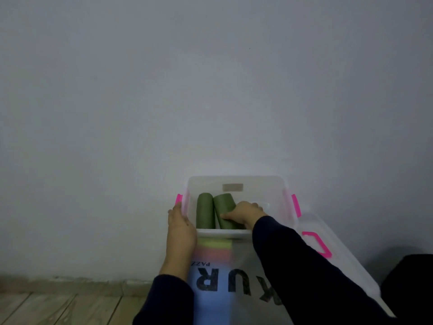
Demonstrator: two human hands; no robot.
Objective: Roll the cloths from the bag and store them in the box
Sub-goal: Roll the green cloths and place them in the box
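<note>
Nearest to the camera are two dark sleeves (304,266), one on each arm, and between them lies the bag (225,289), a thin translucent one with big dark letters printed on it. Through its plastic some folded cloths (214,249) show as yellow-green and pink bands, a little blurred. The bag lies just in front of the box.

The box (276,191) is clear plastic with bright pink latches on its left and right sides, and it stands against a plain pale wall (210,78). Inside it are two rolled cloths, both dull green and shaped like short cylinders. The left roll (205,213) lies straight near the left wall of the box. The right roll (223,207) lies just beside it, touching or almost touching, and is a little tilted.

The right hand (243,213) reaches over the near rim into the box, and its grip is closed around the lower end of the right roll, the thumb on the side of the roll. The left hand (180,227) holds the left near corner of the box, fingers wrapped over the rim by the pink latch.

To the right, the clear lid (339,261) with a pink latch leans beside the box. A wooden floor (58,306) shows at the lower left.
</note>
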